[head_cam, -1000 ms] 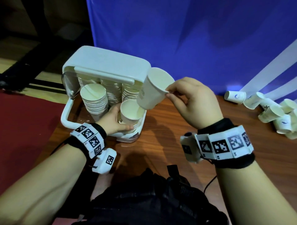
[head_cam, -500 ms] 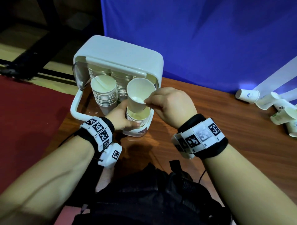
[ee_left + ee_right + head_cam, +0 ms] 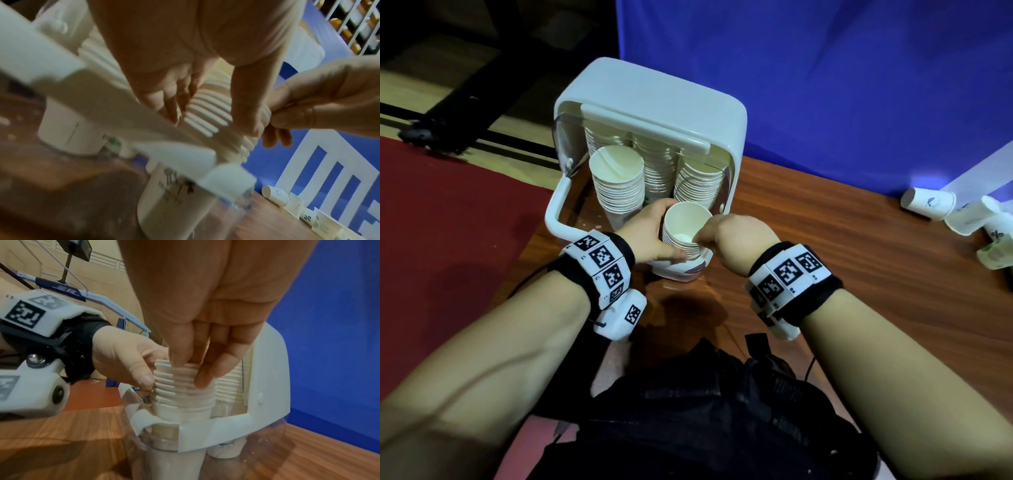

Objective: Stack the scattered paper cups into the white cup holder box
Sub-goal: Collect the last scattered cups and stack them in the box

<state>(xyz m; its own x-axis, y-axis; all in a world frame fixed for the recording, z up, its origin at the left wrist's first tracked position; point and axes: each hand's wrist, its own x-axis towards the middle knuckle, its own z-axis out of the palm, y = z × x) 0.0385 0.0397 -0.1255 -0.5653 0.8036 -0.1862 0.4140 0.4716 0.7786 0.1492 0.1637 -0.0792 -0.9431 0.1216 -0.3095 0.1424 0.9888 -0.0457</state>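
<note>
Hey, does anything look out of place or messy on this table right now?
Yes: several loose cups lie tipped on their sides at the table's far right, not yet stacked. In the white cup holder box, the stacks stand in order; nothing looks spilled or damaged.

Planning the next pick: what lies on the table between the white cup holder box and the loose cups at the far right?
Bare brown wooden table separates the white plastic cup holder box from the scattered white paper cups; the head view shows it.
</note>
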